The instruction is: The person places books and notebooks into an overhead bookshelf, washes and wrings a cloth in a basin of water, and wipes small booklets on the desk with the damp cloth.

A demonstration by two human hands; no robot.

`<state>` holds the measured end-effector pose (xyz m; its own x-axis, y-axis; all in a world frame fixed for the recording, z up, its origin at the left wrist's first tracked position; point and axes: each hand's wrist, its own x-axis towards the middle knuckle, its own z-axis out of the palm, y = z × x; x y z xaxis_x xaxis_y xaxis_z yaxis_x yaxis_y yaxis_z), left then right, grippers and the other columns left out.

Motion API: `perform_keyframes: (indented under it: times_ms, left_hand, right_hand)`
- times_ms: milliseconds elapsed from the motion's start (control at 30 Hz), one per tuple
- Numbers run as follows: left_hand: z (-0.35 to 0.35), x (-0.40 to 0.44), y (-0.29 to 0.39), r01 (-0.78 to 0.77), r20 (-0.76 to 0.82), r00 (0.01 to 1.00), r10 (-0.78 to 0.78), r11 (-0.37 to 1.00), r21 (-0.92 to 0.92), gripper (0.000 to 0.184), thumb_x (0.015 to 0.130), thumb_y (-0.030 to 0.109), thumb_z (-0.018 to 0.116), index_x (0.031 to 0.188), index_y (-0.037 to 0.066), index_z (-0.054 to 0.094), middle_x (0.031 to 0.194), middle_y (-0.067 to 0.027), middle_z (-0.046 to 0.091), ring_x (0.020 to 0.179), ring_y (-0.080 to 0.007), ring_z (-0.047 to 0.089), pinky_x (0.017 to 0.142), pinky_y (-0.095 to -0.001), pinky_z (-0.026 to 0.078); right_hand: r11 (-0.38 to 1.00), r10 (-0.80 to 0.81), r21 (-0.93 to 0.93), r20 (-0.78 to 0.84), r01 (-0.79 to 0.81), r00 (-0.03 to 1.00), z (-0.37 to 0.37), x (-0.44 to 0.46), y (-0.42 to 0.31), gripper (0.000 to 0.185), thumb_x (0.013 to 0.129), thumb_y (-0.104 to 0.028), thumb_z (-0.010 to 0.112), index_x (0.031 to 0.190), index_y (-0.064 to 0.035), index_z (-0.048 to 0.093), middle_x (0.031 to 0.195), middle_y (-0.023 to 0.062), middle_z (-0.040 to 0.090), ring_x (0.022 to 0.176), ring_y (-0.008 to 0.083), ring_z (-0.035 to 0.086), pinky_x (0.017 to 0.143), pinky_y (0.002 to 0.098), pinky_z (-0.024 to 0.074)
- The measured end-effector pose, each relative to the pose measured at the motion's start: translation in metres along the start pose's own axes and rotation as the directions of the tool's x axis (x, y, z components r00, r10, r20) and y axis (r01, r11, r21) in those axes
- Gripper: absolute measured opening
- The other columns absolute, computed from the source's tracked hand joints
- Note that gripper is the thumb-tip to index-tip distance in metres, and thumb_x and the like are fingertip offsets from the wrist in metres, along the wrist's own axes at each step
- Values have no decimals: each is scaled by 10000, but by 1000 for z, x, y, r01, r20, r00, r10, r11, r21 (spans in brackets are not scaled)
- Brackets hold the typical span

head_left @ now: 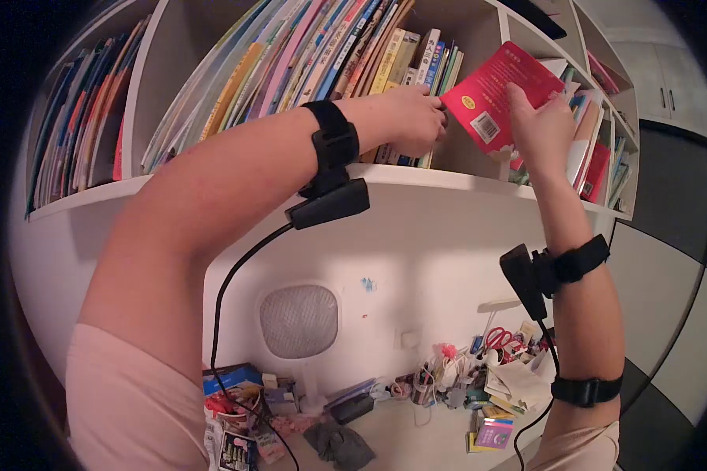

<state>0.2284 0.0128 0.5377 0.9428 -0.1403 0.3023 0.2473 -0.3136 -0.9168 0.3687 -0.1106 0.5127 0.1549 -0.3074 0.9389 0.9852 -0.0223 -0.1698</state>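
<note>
My right hand (546, 129) grips a red book (491, 98), its back cover with a barcode facing me, in front of a shelf divider. My left hand (408, 119) reaches into the middle shelf compartment at the row of upright books (397, 59). Its fingers are bent near the thin books at the row's right end; whether they hold one is hidden. Tall, leaning books (291, 59) fill the shelf left of that hand. Black straps with cabled devices are on both forearms.
More books stand in the left compartment (86, 118) and the right compartment (593, 145). The white shelf edge (448, 180) runs below both hands. Beneath are a round mesh-faced object (298, 321), red scissors (498, 337) and desk clutter. Cables hang from both forearms.
</note>
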Motion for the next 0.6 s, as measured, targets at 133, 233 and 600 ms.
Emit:
perform_keyframes:
  times_ms: [133, 233, 600]
  left_hand:
    - [9, -1, -7, -81, -129, 989, 75, 996, -42, 421, 661, 110, 519, 1066, 132, 630, 1141, -7, 565, 1149, -164, 430, 929, -316, 334]
    - [7, -3, -8, -74, -97, 993, 66, 994, -85, 426, 656, 98, 523, 1069, 115, 625, 1171, -9, 550, 1182, -176, 407, 937, -326, 333]
    - [18, 10, -16, -36, -17, 999, 34, 990, -135, 361, 621, 187, 608, 945, 31, 622, 839, -156, 622, 880, -333, 579, 794, -409, 460]
  right_hand:
    - [1000, 23, -10, 31, -23, 999, -3, 2, -1, 391, 738, -336, 613, 883, 26, 598, 810, 216, 642, 798, 357, 630, 720, 431, 499]
    - [979, 4, -202, 203, 38, 979, -14, 10, -26, 380, 746, -326, 600, 892, 25, 600, 823, 207, 645, 807, 359, 630, 723, 429, 502]
    - [946, -15, -282, 459, 162, 889, 15, -27, -42, 459, 821, -299, 558, 1083, 71, 486, 925, 235, 608, 835, 352, 620, 717, 417, 505]
